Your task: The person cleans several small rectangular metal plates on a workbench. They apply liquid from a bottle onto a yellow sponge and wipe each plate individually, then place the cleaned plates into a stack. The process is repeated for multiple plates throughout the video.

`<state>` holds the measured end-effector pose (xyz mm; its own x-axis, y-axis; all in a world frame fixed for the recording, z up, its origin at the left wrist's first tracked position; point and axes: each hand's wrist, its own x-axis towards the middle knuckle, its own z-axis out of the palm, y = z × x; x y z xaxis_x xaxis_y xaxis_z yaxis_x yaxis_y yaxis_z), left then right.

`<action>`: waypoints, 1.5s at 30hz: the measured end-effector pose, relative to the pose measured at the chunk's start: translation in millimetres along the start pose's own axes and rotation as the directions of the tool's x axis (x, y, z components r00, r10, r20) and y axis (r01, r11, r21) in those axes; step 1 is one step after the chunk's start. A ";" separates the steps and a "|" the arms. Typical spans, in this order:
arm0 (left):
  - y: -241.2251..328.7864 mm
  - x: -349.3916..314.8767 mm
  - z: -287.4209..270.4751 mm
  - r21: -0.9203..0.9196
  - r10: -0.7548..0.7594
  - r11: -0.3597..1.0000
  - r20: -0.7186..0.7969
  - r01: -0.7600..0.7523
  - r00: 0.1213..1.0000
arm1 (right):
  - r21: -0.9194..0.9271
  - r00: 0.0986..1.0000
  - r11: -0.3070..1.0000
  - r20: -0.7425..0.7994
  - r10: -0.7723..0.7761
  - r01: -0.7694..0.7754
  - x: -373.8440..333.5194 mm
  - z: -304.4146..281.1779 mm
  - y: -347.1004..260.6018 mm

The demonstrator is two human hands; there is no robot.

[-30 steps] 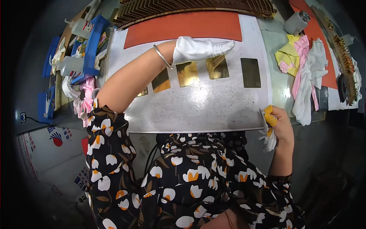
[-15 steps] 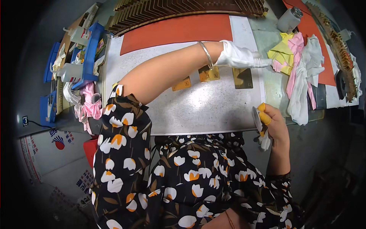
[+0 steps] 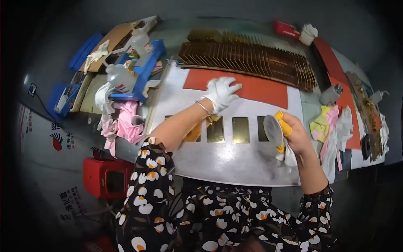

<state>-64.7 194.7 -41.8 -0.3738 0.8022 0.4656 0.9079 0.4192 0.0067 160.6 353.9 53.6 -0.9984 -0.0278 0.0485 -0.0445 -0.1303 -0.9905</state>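
Observation:
My left hand (image 3: 221, 94), in a white glove, is over the near edge of the red mat (image 3: 268, 93). Its fingers are spread, and nothing shows in them. A bracelet circles that wrist. Below lies a row of thin gold-coloured plates on the pale work surface (image 3: 239, 166), among them one plain plate (image 3: 241, 131) in the middle and another plate (image 3: 215, 131) beside it. My forearm partly covers the leftmost plate. My right hand (image 3: 296, 133), with yellow finger covers, grips a round grey metal disc (image 3: 273, 131) over the right end of the row. White cloth (image 3: 289, 156) hangs under that hand.
A long rack of upright thin plates (image 3: 252, 59) stands behind the red mat. At left, a blue tray (image 3: 147, 69) holds squeeze bottles, with pink cloth (image 3: 128, 126) beside it. On the right are a grey bottle (image 3: 331, 94) and yellow, pink and white cloths (image 3: 322, 124).
My left hand has moved from the right end of the plates leftward and away, its fingers now spread. The disc in my right hand is now over the rightmost plate. The view has shifted.

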 end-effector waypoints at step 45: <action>-200.7 -168.9 -160.6 -0.603 -0.807 0.586 -0.373 0.541 0.458 | 0.669 0.755 0.661 0.613 -0.232 -0.340 354.5 260.7 12.9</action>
<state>-153.3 -93.2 20.3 -0.8329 -0.1294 0.5380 0.4442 0.4235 0.7895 -185.1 84.0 91.6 -0.7232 -0.5982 0.3451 0.3325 -0.7396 -0.5853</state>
